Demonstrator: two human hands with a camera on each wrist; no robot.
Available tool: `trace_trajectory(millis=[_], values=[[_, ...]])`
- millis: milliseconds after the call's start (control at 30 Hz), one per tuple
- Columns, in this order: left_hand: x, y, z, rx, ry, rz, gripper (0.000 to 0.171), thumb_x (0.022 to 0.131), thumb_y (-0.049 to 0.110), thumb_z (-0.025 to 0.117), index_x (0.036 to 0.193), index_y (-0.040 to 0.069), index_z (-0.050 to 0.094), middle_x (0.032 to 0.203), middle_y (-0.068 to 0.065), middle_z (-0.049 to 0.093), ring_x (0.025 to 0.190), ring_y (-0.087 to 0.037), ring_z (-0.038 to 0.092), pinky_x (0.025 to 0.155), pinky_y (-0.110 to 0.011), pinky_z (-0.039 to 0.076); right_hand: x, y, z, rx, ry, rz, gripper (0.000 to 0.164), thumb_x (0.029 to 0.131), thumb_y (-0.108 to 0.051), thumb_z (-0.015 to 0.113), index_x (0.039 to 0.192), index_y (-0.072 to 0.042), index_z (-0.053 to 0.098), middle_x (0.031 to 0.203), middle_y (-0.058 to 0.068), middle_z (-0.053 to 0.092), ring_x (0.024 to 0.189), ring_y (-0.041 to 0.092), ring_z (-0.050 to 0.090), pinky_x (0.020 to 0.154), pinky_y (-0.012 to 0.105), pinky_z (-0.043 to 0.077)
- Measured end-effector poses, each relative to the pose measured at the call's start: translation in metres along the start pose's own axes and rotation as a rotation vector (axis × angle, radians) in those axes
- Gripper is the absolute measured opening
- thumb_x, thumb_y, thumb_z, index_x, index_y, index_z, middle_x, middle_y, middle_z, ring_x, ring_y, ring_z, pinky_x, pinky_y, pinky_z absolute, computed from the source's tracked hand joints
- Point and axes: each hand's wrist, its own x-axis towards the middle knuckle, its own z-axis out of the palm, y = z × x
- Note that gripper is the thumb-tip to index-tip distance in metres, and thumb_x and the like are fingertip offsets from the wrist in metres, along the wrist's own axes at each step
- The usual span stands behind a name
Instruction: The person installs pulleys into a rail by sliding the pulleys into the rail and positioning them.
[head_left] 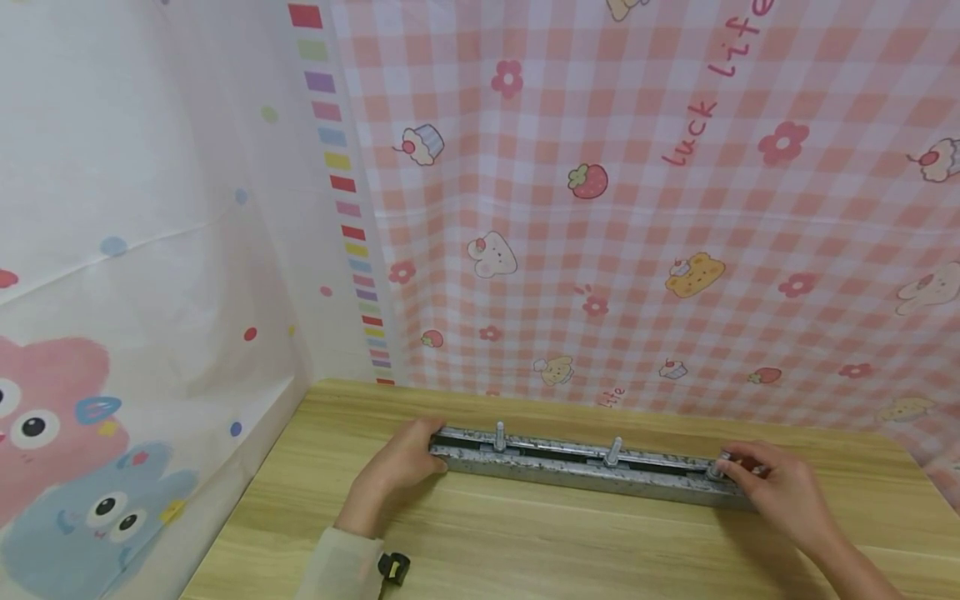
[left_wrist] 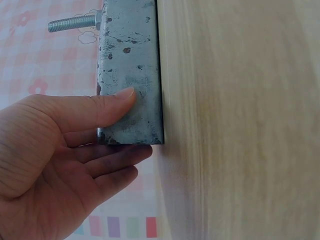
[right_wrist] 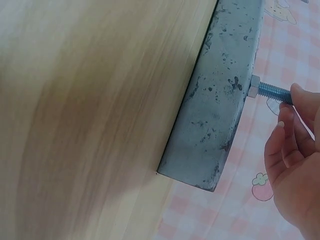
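A long grey metal channel point(head_left: 555, 476) with a slot along its top lies across the wooden table, its surface speckled with dark marks. My left hand point(head_left: 401, 458) grips its left end, the thumb on the front face and other fingers around the far side and end. Two threaded bolts stand up from the slot: one left of centre point(head_left: 500, 436), another right of centre point(head_left: 614, 451). Near the right end, my right hand point(head_left: 787, 487) pinches the tip of a third bolt point(right_wrist: 274, 92) between thumb and fingers. A hex nut point(right_wrist: 254, 86) sits at that bolt's base, against the channel.
Behind the table point(head_left: 525, 542) hangs a pink checked cloth point(head_left: 540, 208) with cartoon prints. On the left is a white cloth point(head_left: 150, 183) with coloured dots and characters. A black clip point(head_left: 393, 568) sits beside the left sleeve point(head_left: 341, 567).
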Motion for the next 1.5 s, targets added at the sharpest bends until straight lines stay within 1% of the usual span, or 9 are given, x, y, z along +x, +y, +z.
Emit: trace_trajectory(millis=[133, 300, 667, 933, 1133, 1333, 1500], values=[[0.0, 0.0, 0.0, -0.001, 0.0, 0.013, 0.04, 0.079, -0.008, 0.084, 0.116, -0.004, 0.068, 0.113, -0.014, 0.071, 0.108, -0.03, 0.066, 0.097, -0.051, 0.055, 0.0, 0.0, 0.003, 0.009, 0.017, -0.009, 0.025, 0.077, 0.008, 0.086, 0.098, -0.003, 0.079, 0.079, -0.003, 0.071, 0.07, -0.004, 0.057, 0.061, 0.008, 0.047], [0.0, 0.0, -0.001, -0.006, 0.004, 0.02, 0.037, 0.079, -0.008, 0.084, 0.112, -0.002, 0.068, 0.108, -0.012, 0.071, 0.104, -0.028, 0.066, 0.096, -0.05, 0.056, 0.001, 0.0, 0.006, 0.002, 0.017, -0.005, 0.026, 0.076, 0.008, 0.087, 0.098, -0.004, 0.08, 0.08, -0.002, 0.071, 0.07, -0.004, 0.057, 0.061, 0.008, 0.047], [0.0, -0.002, 0.0, -0.001, 0.011, 0.02, 0.038, 0.078, -0.009, 0.084, 0.113, -0.002, 0.069, 0.109, -0.012, 0.071, 0.105, -0.028, 0.066, 0.096, -0.05, 0.056, 0.003, -0.002, 0.012, 0.021, 0.023, -0.022, 0.029, 0.075, 0.01, 0.087, 0.1, -0.002, 0.08, 0.081, 0.0, 0.071, 0.071, -0.003, 0.057, 0.06, 0.008, 0.047], [-0.001, -0.003, 0.0, -0.009, 0.01, 0.017, 0.037, 0.078, -0.009, 0.084, 0.111, -0.002, 0.069, 0.108, -0.011, 0.071, 0.103, -0.027, 0.066, 0.095, -0.049, 0.056, 0.001, -0.005, 0.011, 0.018, 0.0, -0.002, 0.028, 0.078, 0.008, 0.085, 0.102, -0.003, 0.079, 0.085, 0.002, 0.073, 0.073, -0.004, 0.058, 0.062, 0.009, 0.047], [0.0, -0.003, 0.0, -0.003, 0.011, 0.03, 0.035, 0.078, -0.009, 0.084, 0.109, -0.001, 0.069, 0.106, -0.01, 0.071, 0.101, -0.026, 0.066, 0.093, -0.048, 0.057, 0.0, -0.002, 0.012, 0.041, 0.019, -0.008, 0.029, 0.077, 0.011, 0.085, 0.102, -0.002, 0.079, 0.085, 0.001, 0.072, 0.073, -0.005, 0.058, 0.063, 0.008, 0.048], [0.001, -0.003, 0.001, -0.006, 0.014, 0.046, 0.034, 0.077, -0.01, 0.083, 0.105, 0.0, 0.068, 0.101, -0.009, 0.07, 0.096, -0.023, 0.065, 0.09, -0.047, 0.057, -0.002, 0.0, 0.011, 0.057, 0.042, -0.018, 0.031, 0.075, 0.013, 0.085, 0.101, -0.003, 0.079, 0.083, 0.002, 0.073, 0.072, -0.005, 0.058, 0.063, 0.007, 0.048], [0.001, -0.002, 0.002, -0.001, 0.018, 0.035, 0.035, 0.077, -0.01, 0.083, 0.107, -0.001, 0.068, 0.106, -0.011, 0.071, 0.101, -0.026, 0.066, 0.093, -0.049, 0.057, -0.002, -0.003, 0.01, 0.049, 0.021, 0.011, 0.028, 0.078, 0.011, 0.085, 0.102, -0.001, 0.079, 0.085, 0.003, 0.073, 0.073, -0.004, 0.059, 0.062, 0.009, 0.048]])
